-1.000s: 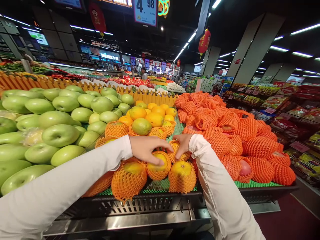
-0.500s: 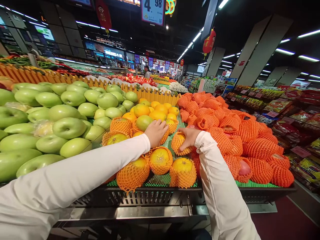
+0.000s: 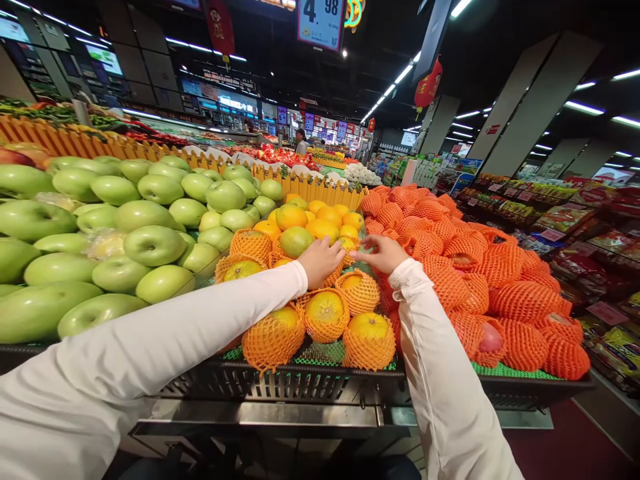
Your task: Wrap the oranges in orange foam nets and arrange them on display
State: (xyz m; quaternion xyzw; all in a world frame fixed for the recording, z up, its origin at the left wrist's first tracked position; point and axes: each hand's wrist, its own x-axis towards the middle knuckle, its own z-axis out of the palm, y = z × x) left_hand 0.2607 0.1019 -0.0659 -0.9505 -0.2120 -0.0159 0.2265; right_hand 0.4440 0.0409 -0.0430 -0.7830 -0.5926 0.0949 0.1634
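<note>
Front oranges (image 3: 274,339), 7 o'clock, are netted, prob. done; rear oranges (image 3: 292,217), 11 o'clock, are bare, prob. pending. L hand (image 3: 323,261), ctr., is curled, hold can't tell. Netted orange (image 3: 349,244) sits at 2 o'clock; R hand (image 3: 388,254), 3 o'clock, is half-open, apparently empty.

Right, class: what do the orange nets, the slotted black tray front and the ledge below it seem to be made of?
Orange nets: probably plastic foam, matte, judging by the thick mesh strands.
Slotted black tray front: likely moulded plastic, dull, with regular slots; painted metal is possible.
Ledge: apparently bare metal, perhaps stainless steel, smooth and grey with bright reflections.
</note>
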